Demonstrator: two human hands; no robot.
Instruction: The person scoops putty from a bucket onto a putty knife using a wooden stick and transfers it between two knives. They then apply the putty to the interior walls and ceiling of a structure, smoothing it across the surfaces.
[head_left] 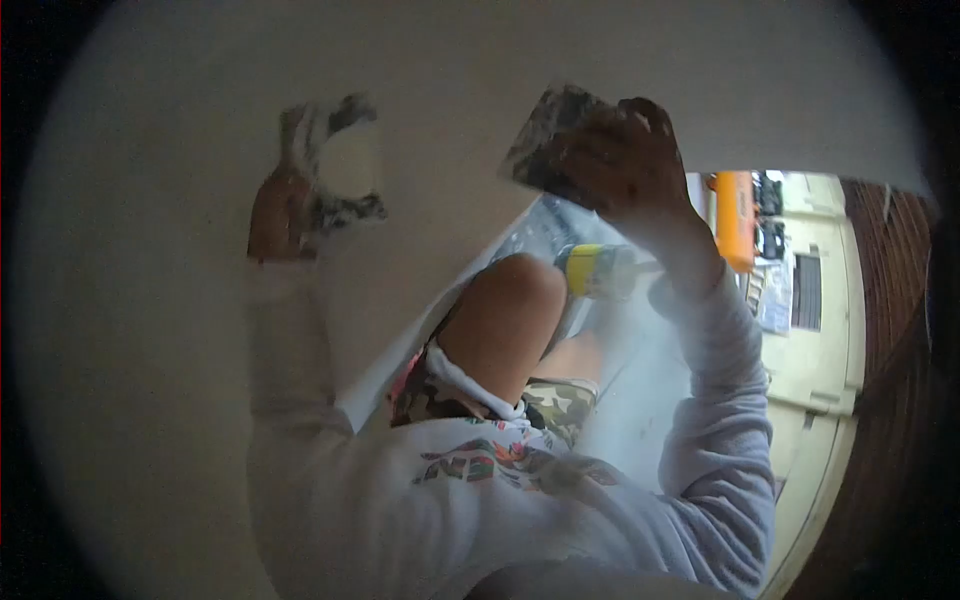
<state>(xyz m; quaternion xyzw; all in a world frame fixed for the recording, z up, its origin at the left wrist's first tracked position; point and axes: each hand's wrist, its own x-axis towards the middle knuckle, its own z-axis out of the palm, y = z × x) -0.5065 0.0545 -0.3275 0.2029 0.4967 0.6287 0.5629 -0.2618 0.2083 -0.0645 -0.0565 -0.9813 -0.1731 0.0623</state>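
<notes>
My left hand (283,215) is closed on the edge of a flat, dark rectangular scraper (325,210). A round mound of white putty (350,160) sits on that blade, with more smeared around it. My right hand (635,165) grips a second dark scraper (545,140), its blade streaked with white. This blade is close to the large pale surface (440,120); whether it touches is hard to tell. The fingers of my right hand lie bent over the blade.
Below my right forearm is a translucent container with a yellow label (585,270), near my bent knee (520,300). An orange object (735,220) and dark items stand at the right, by cream panels (820,350). Brown ridged material (895,260) borders them.
</notes>
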